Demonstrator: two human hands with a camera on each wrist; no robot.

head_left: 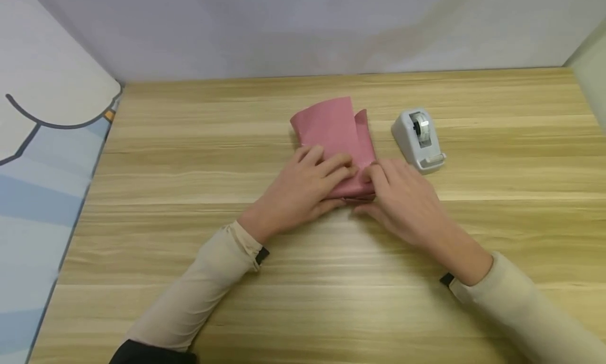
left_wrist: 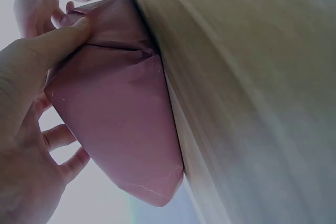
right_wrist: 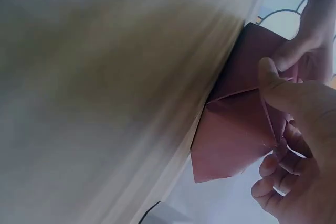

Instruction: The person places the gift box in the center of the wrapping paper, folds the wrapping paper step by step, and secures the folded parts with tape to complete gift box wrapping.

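A package in pink wrapping paper (head_left: 329, 124) lies on the table, its far end standing up as loose open flaps. My left hand (head_left: 303, 190) holds its near left part, with the fingers spread over the top and the thumb at the near end. At the near right corner is my right hand (head_left: 407, 201), its curled fingertips on the upper edge and its thumb lower down. Folded creases cross the package's near end (left_wrist: 118, 22) in the left wrist view. From the right wrist view, the right thumb (right_wrist: 270, 80) lies against a folded flap (right_wrist: 236, 140).
To the right of the package stands a grey tape dispenser (head_left: 416, 140) with a roll of clear tape. The wood-grain table (head_left: 189, 122) meets a pale wall (head_left: 284, 32) at the back. A panel with a cartoon print (head_left: 42, 195) borders the left side.
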